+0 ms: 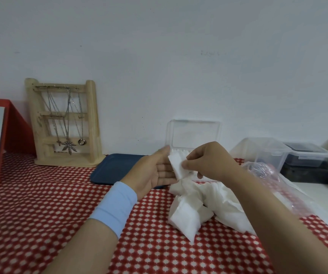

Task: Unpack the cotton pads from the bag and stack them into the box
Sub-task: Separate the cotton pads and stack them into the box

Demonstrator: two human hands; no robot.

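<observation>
Nearest the lens, a pale blue wristband (115,206) is worn on the left forearm, w/ the red-and-white tablecloth (40,214) under both arms. The left hand (155,171) is held flat, fingers straight, set against a few cotton pads (176,165). These are pinched at the edge by thumb & forefinger of the right hand (210,163), just in front of the clear box (193,135), lid up. More are heaped in a loose pile (192,208) on the cloth; the bag (268,173) lies to the right. Pads are judged v. light, soft, easily splayed, so a stack is best taken across opposite edges, squeezed gently, not by one corner
</observation>
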